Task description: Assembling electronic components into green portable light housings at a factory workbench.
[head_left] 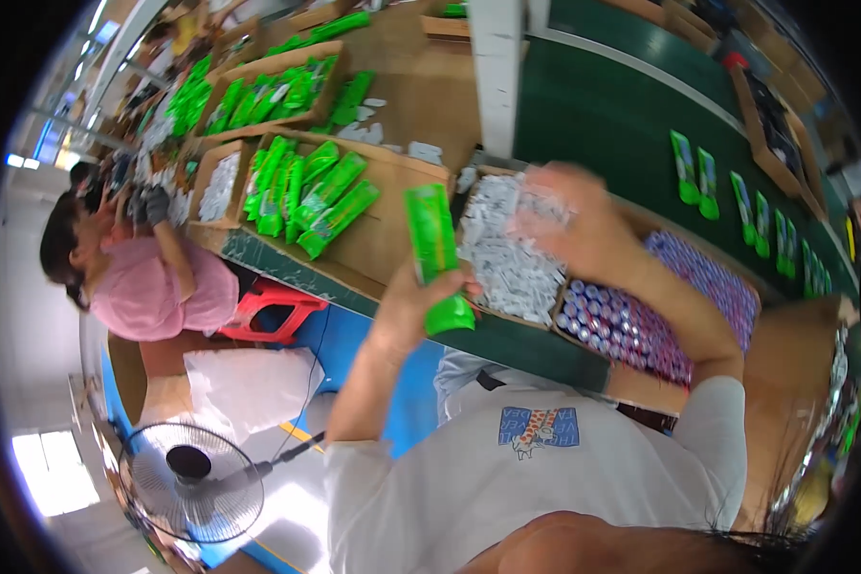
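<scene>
My left hand [413, 304] is closed around the lower part of a long, narrow bright green packet [431, 230], which stands roughly upright above the bench edge. Over a carton of small white flat pieces [517, 273] is my right hand [579, 215], smeared by motion. Its fingers are too blurred to show whether they grip anything. Just right of the white pieces, beneath my right forearm, a tray holds many small cylinders with purple-and-white ends [622, 325]. To the left of my left hand, more green packets [306, 196] lie in an open cardboard box [392, 172].
Green packets lie spaced in a row on the green conveyor belt [593, 115] beyond a white post [496, 77]. Further left are another box of green packets [273, 91] and a co-worker in pink [163, 287]. A fan [191, 478] and red stool [273, 311] stand on the floor.
</scene>
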{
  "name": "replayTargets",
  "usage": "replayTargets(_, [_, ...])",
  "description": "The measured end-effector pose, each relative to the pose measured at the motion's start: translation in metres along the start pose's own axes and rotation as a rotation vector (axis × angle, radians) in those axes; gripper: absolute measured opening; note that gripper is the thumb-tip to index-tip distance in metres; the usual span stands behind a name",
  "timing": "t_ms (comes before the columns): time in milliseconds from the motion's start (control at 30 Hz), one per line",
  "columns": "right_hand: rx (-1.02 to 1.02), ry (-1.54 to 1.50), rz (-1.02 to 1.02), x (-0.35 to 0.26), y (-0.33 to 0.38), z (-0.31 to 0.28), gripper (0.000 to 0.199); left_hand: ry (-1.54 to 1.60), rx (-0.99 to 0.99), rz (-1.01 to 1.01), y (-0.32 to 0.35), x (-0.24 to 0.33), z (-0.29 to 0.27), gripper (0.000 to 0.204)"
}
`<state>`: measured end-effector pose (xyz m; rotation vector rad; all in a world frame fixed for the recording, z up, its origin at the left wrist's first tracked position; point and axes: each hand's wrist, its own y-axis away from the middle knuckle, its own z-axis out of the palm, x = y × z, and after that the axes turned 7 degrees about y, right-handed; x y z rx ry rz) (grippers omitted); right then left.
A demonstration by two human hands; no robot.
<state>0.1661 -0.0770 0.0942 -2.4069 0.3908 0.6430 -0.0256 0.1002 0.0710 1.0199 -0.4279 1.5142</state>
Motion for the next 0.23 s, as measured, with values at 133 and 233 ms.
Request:
replayTargets(133, [-0.138, -0.018, -0.669, -0.004, 0.047, 0.022, 0.016, 0.392, 0.088, 0.089, -0.003, -0.045, 0.046, 0.048])
replayTargets(233, [-0.409, -0.44, 0.098, -0.02, 0.062, -0.003, 0.016, 0.107, 0.128, 0.316, 0.001, -0.076, 0.063, 0.056])
